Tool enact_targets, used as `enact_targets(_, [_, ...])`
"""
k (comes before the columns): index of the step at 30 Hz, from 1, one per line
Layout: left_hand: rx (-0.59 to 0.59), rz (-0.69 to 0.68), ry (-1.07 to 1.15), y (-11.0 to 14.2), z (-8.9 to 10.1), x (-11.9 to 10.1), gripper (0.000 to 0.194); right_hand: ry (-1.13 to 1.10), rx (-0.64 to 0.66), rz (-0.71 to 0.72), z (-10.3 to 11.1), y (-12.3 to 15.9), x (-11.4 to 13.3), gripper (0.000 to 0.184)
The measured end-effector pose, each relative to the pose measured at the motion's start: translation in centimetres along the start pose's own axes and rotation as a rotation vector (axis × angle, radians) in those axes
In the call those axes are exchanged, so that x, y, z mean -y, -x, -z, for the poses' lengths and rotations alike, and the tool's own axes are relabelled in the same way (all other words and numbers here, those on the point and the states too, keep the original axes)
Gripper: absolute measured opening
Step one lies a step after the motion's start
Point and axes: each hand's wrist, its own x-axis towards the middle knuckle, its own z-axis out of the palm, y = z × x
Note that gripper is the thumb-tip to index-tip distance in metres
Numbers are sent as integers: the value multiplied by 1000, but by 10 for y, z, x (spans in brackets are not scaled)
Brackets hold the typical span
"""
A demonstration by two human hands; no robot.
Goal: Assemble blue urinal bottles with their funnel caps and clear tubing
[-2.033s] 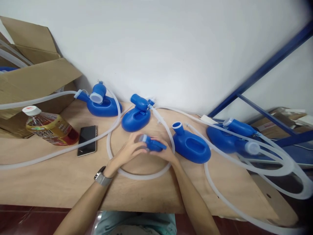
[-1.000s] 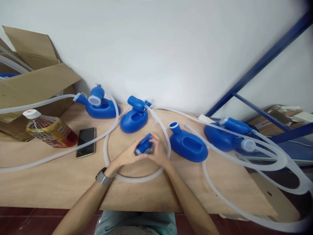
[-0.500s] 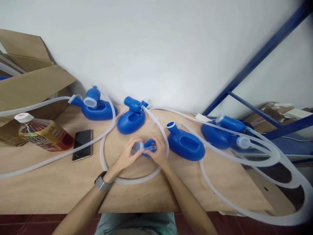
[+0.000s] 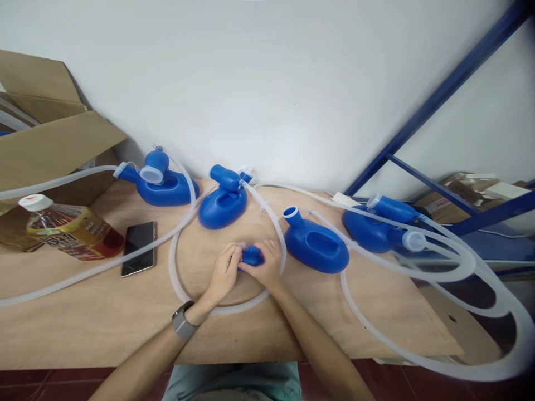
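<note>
At the middle of the table, my left hand [image 4: 224, 271] and my right hand [image 4: 268, 263] meet around a small blue plastic piece [image 4: 252, 255], rounded and glossy. The right fingers wrap its right side. My left thumb and fingers are pinched at its left end, where a bit of pale plastic shows; most of it is hidden. To the right stands a blue urinal bottle [image 4: 317, 246] with an open, white-edged neck. Behind my hands is another blue urinal bottle [image 4: 223, 207] with a blue cylindrical adapter [image 4: 224, 177] lying on top. A clear hose [image 4: 175, 278] loops around my hands.
A blue urinal bottle [image 4: 167, 192] stands back left, another [image 4: 368, 229] at right with coiled hoses [image 4: 493, 365] overhanging the edge. A phone [image 4: 139, 248], drink bottle [image 4: 75, 228] and cardboard box [image 4: 62, 145] are left. A blue metal frame [image 4: 434, 92] rises at right.
The blue piece has been turned, so its rounded side now faces up and the pale cap and strap are mostly out of sight. My left hand has closed to a pinch.
</note>
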Motion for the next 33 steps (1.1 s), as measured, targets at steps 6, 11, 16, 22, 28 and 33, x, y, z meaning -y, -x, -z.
enact_targets(6, [150,16,-4,-10,13,7,34,-153,139,-2,7,-7,-1,50])
enact_targets(11, [174,24,-38,-12,16,10,41,-278,213,-133,13,-14,5,27])
enact_targets(16, [135,36,-36,-9,9,5,42,-225,115,-222,6,-12,11,14])
enact_targets(22, [-10,61,-28,0,2,0,33,-192,33,-226,-1,-3,10,11])
enact_targets(28, [-156,118,23,-2,4,1,17,-158,14,-194,-1,1,12,11])
enact_targets(33, [-123,151,76,-1,3,-3,14,-125,1,-150,1,1,9,11])
